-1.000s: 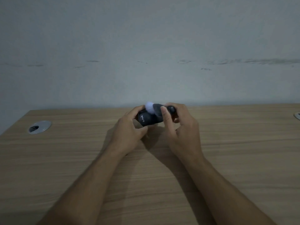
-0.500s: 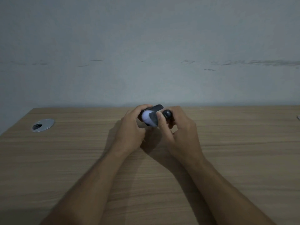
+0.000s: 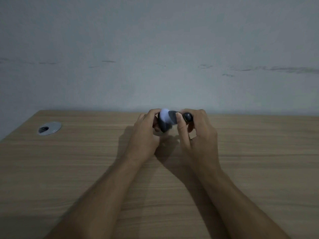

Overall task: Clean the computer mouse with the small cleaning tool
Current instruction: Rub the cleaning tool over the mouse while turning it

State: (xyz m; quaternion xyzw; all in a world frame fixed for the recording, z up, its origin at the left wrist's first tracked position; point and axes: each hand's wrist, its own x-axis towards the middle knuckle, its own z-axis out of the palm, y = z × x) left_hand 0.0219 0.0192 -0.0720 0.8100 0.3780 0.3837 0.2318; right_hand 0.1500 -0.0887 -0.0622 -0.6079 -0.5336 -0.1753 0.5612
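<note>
My left hand grips a dark computer mouse and holds it tilted just above the far part of the wooden desk. My right hand holds a small cleaning tool with a dark rounded handle. Its pale fluffy head rests against the top of the mouse and looks blurred. Much of the mouse is hidden by my fingers.
A round silver cable grommet sits in the desk at the far left. A grey scuffed wall rises directly behind the desk's far edge. My two forearms cross the near half of the desk.
The mouse has been turned in my left hand, from lying sideways with its lettered end showing to a more upright tilt. The pale head has shifted across it while staying on the mouse.
</note>
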